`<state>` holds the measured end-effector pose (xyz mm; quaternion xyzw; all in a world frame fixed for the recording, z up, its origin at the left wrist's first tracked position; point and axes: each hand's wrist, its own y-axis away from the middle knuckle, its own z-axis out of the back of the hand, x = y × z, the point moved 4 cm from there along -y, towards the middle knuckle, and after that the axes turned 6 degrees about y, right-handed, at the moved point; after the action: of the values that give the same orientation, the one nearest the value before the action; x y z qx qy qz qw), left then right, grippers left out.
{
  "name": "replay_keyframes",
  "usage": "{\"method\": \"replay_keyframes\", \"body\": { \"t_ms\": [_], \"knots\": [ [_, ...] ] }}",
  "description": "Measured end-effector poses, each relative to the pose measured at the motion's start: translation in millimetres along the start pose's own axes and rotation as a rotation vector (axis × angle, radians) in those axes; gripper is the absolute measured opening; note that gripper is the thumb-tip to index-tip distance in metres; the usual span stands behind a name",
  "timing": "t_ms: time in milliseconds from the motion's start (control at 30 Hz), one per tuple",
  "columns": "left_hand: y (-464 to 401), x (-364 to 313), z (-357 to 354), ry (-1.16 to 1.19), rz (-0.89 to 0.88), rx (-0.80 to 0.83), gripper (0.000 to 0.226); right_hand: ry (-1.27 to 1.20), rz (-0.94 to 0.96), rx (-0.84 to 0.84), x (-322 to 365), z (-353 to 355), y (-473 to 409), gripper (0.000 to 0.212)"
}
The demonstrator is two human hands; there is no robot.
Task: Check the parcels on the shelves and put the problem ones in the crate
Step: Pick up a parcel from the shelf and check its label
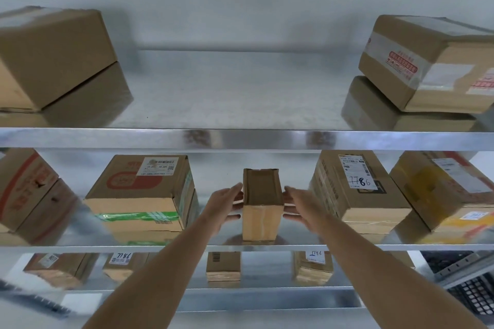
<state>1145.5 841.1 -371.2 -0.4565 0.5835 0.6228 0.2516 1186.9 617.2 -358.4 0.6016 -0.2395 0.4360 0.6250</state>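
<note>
A small narrow cardboard parcel (262,204) stands on the middle shelf (267,247), taped across its front. My left hand (226,207) lies along its left side and my right hand (298,207) along its right side, fingers straight and thumbs toward the front face. Whether the palms press the box I cannot tell. A black slatted crate (473,294) shows at the lower right edge.
The middle shelf also holds a parcel with green tape (141,195) on the left and a labelled parcel marked 7786 (355,189) on the right. The top shelf (240,137) carries a box (53,56) at the left and another (433,61) at the right. Several small parcels sit on the lower shelf.
</note>
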Motion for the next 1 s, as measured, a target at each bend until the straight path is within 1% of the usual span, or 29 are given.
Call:
{"method": "replay_keyframes", "body": {
  "t_ms": [100, 133, 200, 300, 367, 433, 633, 833, 1000],
  "knots": [
    [0, -21, 0, -0.052, 0.036, -0.003, 0.057, 0.033, -0.016, 0.081, 21, 6, 2, 0.049],
    [0, -28, -1, -0.09, 0.055, 0.016, 0.062, 0.073, -0.013, 0.105, 29, 7, 3, 0.051],
    [3, -39, -5, -0.179, 0.092, 0.057, 0.064, 0.177, -0.003, 0.13, 42, 6, 7, 0.049],
    [8, -48, -12, -0.279, 0.134, 0.081, 0.057, 0.276, -0.009, 0.124, 55, 3, 9, 0.042],
    [9, -49, -15, -0.308, 0.149, 0.086, 0.049, 0.328, -0.035, 0.129, 56, -1, 10, 0.039],
    [8, -48, -16, -0.316, 0.155, 0.085, 0.045, 0.36, -0.063, 0.131, 54, -4, 11, 0.039],
    [8, -48, -16, -0.315, 0.182, 0.072, 0.046, 0.343, -0.084, 0.128, 53, -5, 11, 0.035],
    [7, -49, -16, -0.328, 0.213, 0.076, 0.039, 0.366, -0.076, 0.123, 53, -8, 5, 0.033],
    [2, -48, -18, -0.34, 0.206, 0.068, 0.034, 0.382, -0.067, 0.123, 52, -9, 0, 0.03]
  ]
}}
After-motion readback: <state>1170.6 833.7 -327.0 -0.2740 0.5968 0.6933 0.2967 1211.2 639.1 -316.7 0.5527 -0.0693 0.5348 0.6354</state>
